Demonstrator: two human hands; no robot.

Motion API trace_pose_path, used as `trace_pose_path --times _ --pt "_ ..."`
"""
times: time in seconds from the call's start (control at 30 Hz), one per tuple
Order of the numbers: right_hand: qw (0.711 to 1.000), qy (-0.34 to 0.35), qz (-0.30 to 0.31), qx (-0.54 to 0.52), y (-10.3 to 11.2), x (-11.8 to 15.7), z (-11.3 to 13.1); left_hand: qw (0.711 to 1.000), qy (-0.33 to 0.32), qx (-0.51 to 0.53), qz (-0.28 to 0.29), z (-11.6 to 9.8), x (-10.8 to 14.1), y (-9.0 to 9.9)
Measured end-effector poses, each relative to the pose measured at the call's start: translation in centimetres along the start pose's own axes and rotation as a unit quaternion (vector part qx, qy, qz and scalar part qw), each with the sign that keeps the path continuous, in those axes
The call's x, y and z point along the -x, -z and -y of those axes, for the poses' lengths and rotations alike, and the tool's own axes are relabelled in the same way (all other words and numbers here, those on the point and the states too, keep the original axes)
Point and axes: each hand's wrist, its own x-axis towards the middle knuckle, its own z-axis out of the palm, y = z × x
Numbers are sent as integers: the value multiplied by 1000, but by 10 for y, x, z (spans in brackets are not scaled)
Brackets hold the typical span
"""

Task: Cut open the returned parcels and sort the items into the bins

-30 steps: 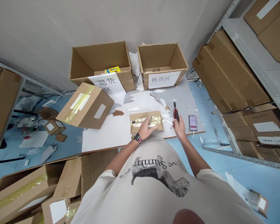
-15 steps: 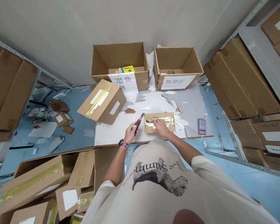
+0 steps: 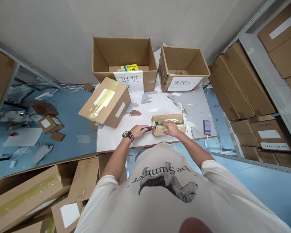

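Note:
My left hand (image 3: 138, 131) is closed round a red and black knife (image 3: 147, 128), whose front end reaches the left end of a small cardboard box (image 3: 160, 132). This box lies near the table's front edge, with shiny yellowish tape along it and a gap in its top. Over the middle of the box, my right hand (image 3: 172, 129) grips it, some fingertips hidden at the gap. A larger taped box (image 3: 120, 94) rests tilted behind my left hand.
Two open cartons with paper signs, a left one (image 3: 149, 81) and a right one (image 3: 163, 81), stand at the back. A phone (image 3: 207, 127) lies on the right of the table (image 3: 121, 142). Below left is a big carton of parcels (image 3: 12, 174); shelves with boxes flank both sides.
The knife has swung from pointing up to lying nearly level, its front end now at the small box's left end. My right hand stays on the box. The view has shifted slightly.

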Motion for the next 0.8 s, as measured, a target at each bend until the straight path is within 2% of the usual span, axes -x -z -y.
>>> trace_pose_path --times 0.07,0.13,0.2,0.27,0.4,0.5,0.57,0.63,0.7,0.8 --pt "1000 18 4 9 3 3 -3 1000 7 12 18 0 -3 8" --pt "999 22 -20 29 2 7 -6 996 37 65 40 5 -1 10" --pt "997 18 -67 44 -4 12 -10 985 75 146 54 14 10 6" --pt "993 20 -110 46 -13 16 -15 965 109 234 45 27 27 -5" --pt "985 9 -168 42 -29 11 -24 926 158 341 -20 49 66 -35" --pt "980 -19 -179 88 -31 -3 -30 904 172 369 -130 55 86 -53" --pt "978 -10 -161 130 -29 -14 -32 889 172 351 -238 53 94 -59" --pt "975 23 -149 163 -27 -23 -35 893 147 296 -306 44 99 -63" --pt "970 55 -154 180 -26 -29 -37 926 85 207 -303 32 102 -65" --pt "968 77 -160 179 -28 -35 -43 970 -10 54 -237 14 98 -69"
